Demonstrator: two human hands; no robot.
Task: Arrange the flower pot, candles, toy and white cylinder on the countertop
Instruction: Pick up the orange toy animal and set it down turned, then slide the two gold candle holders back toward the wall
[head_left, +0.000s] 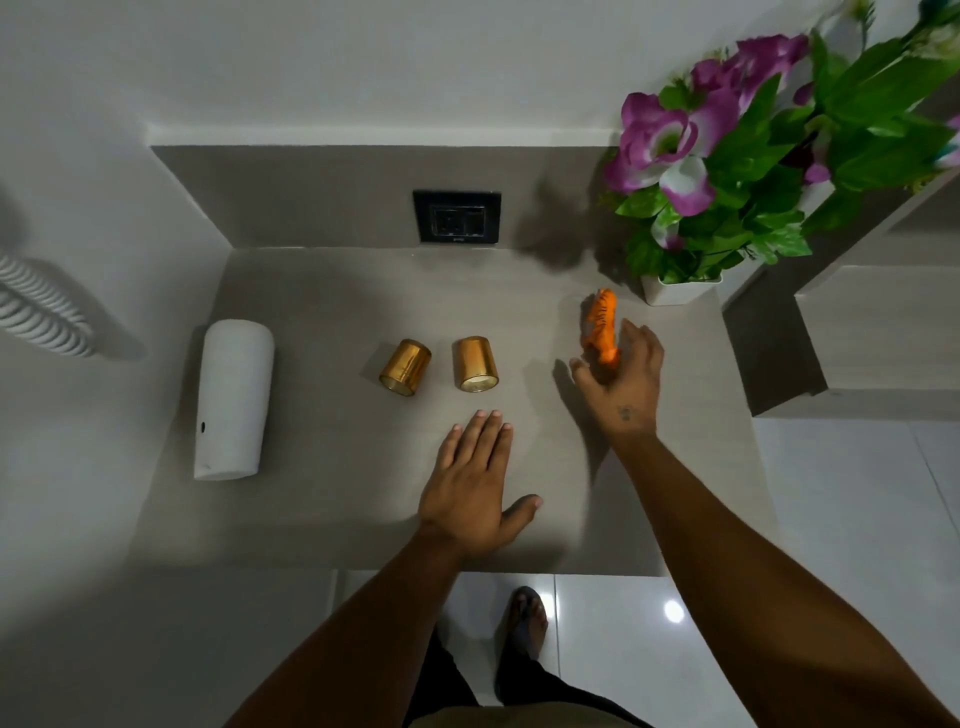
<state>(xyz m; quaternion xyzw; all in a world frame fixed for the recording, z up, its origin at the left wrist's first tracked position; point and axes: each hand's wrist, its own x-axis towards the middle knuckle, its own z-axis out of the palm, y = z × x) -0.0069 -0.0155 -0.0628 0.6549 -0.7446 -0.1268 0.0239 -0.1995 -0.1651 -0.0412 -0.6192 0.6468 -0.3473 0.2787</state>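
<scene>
Grey counter (322, 467) — right hand (621, 382), right of centre, has its fingers curled round the orange toy (601, 325), which looks light, stiff — best held mid-body. Left hand (470, 488) lies flat, fingers spread.

A grey-beige stone-look counter (322, 291) filled the centre, backed by a matching upstand carrying a black wall socket (457, 216) at 12 o'clock. Plain white walls (311, 62) rose behind. Glossy white floor tiles (857, 493) reflected ceiling light at 5 o'clock.
</scene>
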